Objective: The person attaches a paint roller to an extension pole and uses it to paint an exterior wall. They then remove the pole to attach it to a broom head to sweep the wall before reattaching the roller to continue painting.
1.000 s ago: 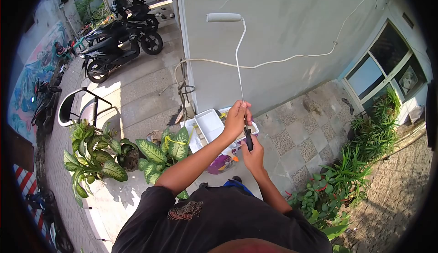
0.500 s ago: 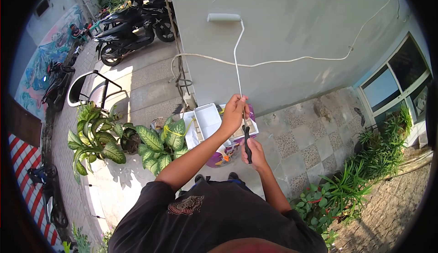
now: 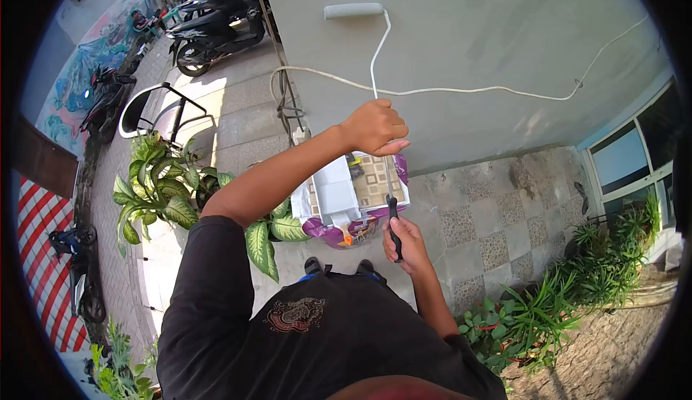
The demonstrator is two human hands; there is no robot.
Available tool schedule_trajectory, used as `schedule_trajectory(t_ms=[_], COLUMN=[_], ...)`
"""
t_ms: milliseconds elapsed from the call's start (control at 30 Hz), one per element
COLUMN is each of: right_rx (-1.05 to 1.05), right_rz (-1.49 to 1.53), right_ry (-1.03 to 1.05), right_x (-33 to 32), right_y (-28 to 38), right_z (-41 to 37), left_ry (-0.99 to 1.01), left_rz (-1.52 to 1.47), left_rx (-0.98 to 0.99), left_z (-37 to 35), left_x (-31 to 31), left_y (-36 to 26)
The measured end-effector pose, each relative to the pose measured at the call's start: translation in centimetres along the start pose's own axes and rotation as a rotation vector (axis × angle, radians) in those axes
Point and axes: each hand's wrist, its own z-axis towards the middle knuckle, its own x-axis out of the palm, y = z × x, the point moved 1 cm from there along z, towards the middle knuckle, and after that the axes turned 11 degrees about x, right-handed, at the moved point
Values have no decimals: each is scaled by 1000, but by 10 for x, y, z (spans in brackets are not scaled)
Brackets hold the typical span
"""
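Observation:
A long-handled paint roller (image 3: 353, 11) has its pale sleeve against the grey wall, lying level near the top of the view. My right hand (image 3: 408, 246) is wrapped round its black grip. Higher up, my left hand (image 3: 373, 127) is closed round the thin metal rod in a fist, back of the hand up and thumb pointing right. Below the left forearm stands a white paint tray (image 3: 334, 189) on a purple-sided box with a patterned top (image 3: 375, 178); the forearm hides part of the tray.
A pale cable (image 3: 461, 91) runs across the wall behind the rod. Leafy plants (image 3: 162, 198) and a chair (image 3: 169, 115) stand to the left, parked motorbikes (image 3: 216, 32) beyond. A seated person (image 3: 140, 21) is far off. Windows (image 3: 627, 155) and a plant bed (image 3: 548, 313) are at right.
My left hand has slid up the rod and turned over, its elbow swinging outward. The roller sleeve sits slightly higher in view. My right hand stays on the grip.

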Motion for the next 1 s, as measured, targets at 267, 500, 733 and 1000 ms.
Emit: schedule_trajectory(t_ms=[267,500,733,1000], right_rx=[-18,-45,-20,-38], right_rz=[-190,-196,-187,-204], right_ry=[-111,-152,-156,-134], right_x=[6,3,-1,2], right_y=[21,5,6,3], right_z=[-11,3,4,15], left_ry=[-114,-43,14,12], left_rz=[82,79,91,96], left_rx=[115,111,134,148], left_z=[5,-2,0,-2], left_x=[7,9,9,6], left_y=[11,11,14,18])
